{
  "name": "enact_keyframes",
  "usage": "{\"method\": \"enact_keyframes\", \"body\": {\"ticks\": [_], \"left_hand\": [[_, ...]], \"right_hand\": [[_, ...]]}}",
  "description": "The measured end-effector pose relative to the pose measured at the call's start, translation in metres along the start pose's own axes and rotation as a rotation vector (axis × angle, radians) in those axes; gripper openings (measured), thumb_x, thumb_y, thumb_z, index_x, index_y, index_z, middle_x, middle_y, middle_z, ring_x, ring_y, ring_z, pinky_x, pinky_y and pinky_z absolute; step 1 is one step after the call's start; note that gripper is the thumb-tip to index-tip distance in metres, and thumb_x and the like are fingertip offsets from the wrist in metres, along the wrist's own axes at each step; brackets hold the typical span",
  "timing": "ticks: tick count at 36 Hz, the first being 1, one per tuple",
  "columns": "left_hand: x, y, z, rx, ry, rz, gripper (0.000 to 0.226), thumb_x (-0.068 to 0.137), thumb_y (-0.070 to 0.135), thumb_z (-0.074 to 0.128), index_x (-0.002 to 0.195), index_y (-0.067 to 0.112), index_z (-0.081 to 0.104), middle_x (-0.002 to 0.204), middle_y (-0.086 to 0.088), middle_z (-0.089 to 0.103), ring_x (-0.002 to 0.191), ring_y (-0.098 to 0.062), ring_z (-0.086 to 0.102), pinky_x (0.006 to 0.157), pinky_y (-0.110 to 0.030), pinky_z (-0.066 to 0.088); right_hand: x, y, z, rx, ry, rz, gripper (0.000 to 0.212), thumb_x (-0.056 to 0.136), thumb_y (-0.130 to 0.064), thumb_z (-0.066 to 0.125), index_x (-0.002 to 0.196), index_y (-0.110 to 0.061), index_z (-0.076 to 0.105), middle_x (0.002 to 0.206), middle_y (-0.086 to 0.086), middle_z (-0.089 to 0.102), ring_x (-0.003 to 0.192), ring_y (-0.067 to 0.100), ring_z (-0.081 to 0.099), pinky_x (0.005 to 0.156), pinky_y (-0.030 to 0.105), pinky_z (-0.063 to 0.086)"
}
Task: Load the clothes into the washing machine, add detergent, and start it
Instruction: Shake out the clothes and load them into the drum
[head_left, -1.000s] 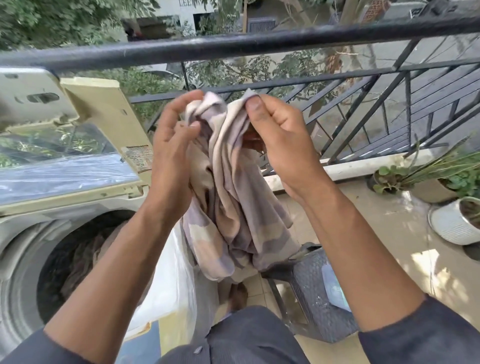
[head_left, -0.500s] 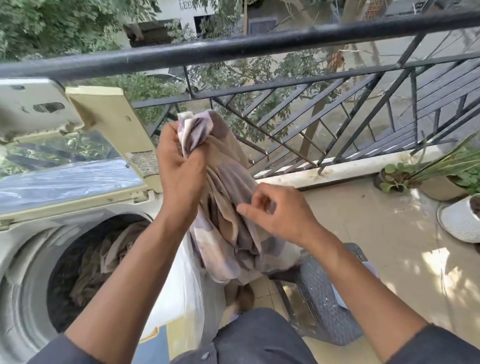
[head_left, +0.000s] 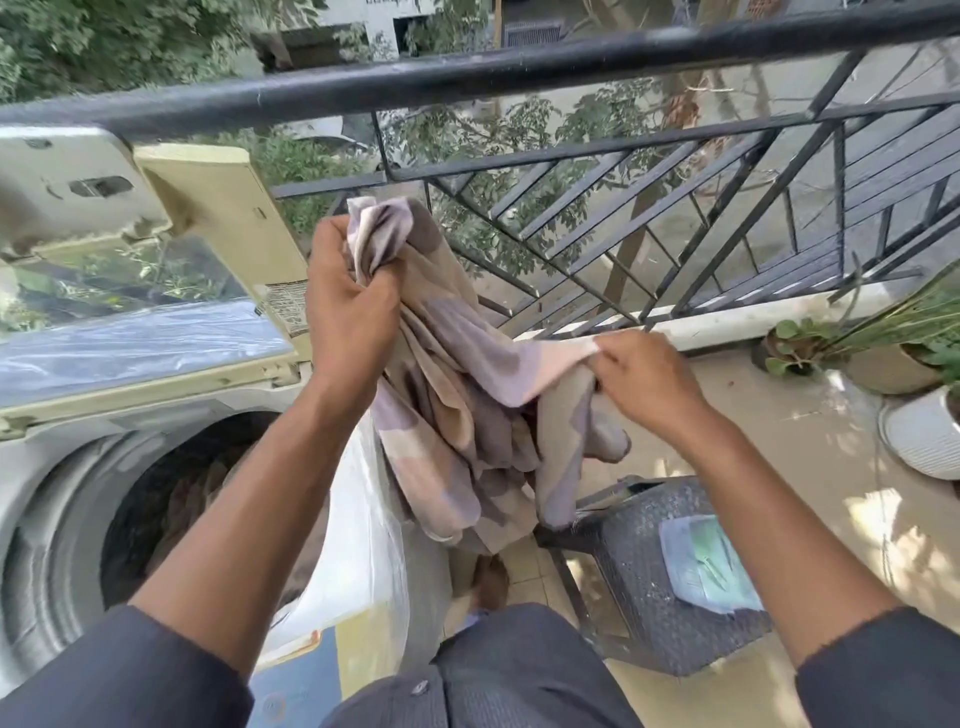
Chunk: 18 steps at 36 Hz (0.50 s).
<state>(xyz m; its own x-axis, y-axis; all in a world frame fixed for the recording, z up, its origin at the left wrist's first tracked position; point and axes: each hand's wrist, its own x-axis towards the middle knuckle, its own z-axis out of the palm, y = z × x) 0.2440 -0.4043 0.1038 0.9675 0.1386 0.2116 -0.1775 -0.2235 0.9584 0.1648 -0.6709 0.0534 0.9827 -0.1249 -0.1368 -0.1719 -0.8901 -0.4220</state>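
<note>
Gripping cloth (head_left: 467, 395) beside washer rim (head_left: 57, 499).

We see a black metal railing (head_left: 519, 78) crossing the far side, its slanted bars running down to a pale ledge (head_left: 727, 325). Beyond it stand green trees (head_left: 104, 47) and a building (head_left: 384, 21). On the right, near the ledge, we find a potted plant (head_left: 795, 345) and a white ribbed pot (head_left: 919, 441) close beside it. Near us, right of centre, stands a dark woven stool (head_left: 623, 571) with a clear plastic packet (head_left: 706, 566) lying on its seat. The beige floor (head_left: 805, 467) shows patches of sunlight.
</note>
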Motion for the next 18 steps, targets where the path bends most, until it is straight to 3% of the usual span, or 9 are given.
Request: {"method": "enact_keyframes", "body": {"ticks": [2,5,7,9,13,15,18], "left_hand": [[-0.001,-0.010,0.000,0.037,-0.013,-0.012,0.017,0.090,0.011,0.058,0.102,0.022,0.055,0.088,0.013,0.053,0.074,0.003,0.048,0.071,-0.024,0.043],[-0.001,-0.021,0.001,0.080,-0.029,-0.030,0.017,0.091,0.011,0.057,0.107,0.015,0.059,0.087,0.019,0.054,0.080,-0.007,0.050,0.076,-0.034,0.043],[-0.001,-0.023,0.000,0.095,-0.024,-0.026,0.016,0.091,0.014,0.056,0.106,0.015,0.060,0.084,0.026,0.056,0.079,-0.004,0.050,0.076,-0.033,0.043],[0.000,-0.023,-0.001,0.088,-0.030,-0.015,0.013,0.092,0.014,0.055,0.104,0.018,0.059,0.081,0.031,0.057,0.077,0.000,0.049,0.075,-0.030,0.042],[-0.005,-0.024,-0.005,0.092,-0.048,-0.024,0.016,0.094,0.015,0.057,0.108,0.020,0.061,0.083,0.032,0.058,0.078,0.004,0.050,0.075,-0.028,0.043],[-0.010,-0.027,-0.007,0.105,-0.073,-0.032,0.020,0.095,0.011,0.056,0.109,0.024,0.059,0.083,0.033,0.059,0.077,0.007,0.051,0.072,-0.022,0.042],[-0.016,-0.027,-0.009,0.096,-0.119,-0.056,0.021,0.099,0.003,0.053,0.111,0.019,0.056,0.085,0.027,0.058,0.077,0.004,0.050,0.073,-0.022,0.042]], "right_hand": [[-0.001,-0.018,-0.035,0.217,0.195,-0.104,0.033,0.098,-0.029,0.053,0.072,-0.010,0.054,0.065,0.012,0.057,0.068,0.033,0.060,0.062,0.047,0.047],[-0.005,-0.041,-0.066,0.489,0.429,-0.267,0.033,0.102,-0.030,0.053,0.081,-0.006,0.061,0.068,0.015,0.056,0.066,0.033,0.056,0.058,0.049,0.046],[-0.008,-0.049,-0.067,0.568,0.527,-0.304,0.035,0.106,-0.032,0.053,0.085,-0.005,0.061,0.069,0.016,0.054,0.066,0.032,0.053,0.057,0.048,0.043],[-0.007,-0.050,-0.058,0.544,0.504,-0.293,0.032,0.106,-0.028,0.053,0.087,-0.004,0.062,0.070,0.015,0.055,0.067,0.033,0.054,0.060,0.050,0.044],[-0.003,-0.044,-0.037,0.138,0.147,-0.123,0.031,0.100,-0.018,0.055,0.071,-0.008,0.054,0.067,0.012,0.055,0.075,0.038,0.061,0.067,0.051,0.047],[-0.007,-0.047,-0.042,0.240,0.192,-0.124,0.034,0.096,-0.019,0.053,0.064,-0.012,0.043,0.060,0.007,0.047,0.067,0.033,0.054,0.065,0.052,0.044],[-0.009,-0.061,-0.057,0.517,0.276,-0.184,0.036,0.095,-0.030,0.049,0.078,-0.001,0.059,0.071,0.024,0.058,0.069,0.040,0.057,0.065,0.059,0.048]]}}
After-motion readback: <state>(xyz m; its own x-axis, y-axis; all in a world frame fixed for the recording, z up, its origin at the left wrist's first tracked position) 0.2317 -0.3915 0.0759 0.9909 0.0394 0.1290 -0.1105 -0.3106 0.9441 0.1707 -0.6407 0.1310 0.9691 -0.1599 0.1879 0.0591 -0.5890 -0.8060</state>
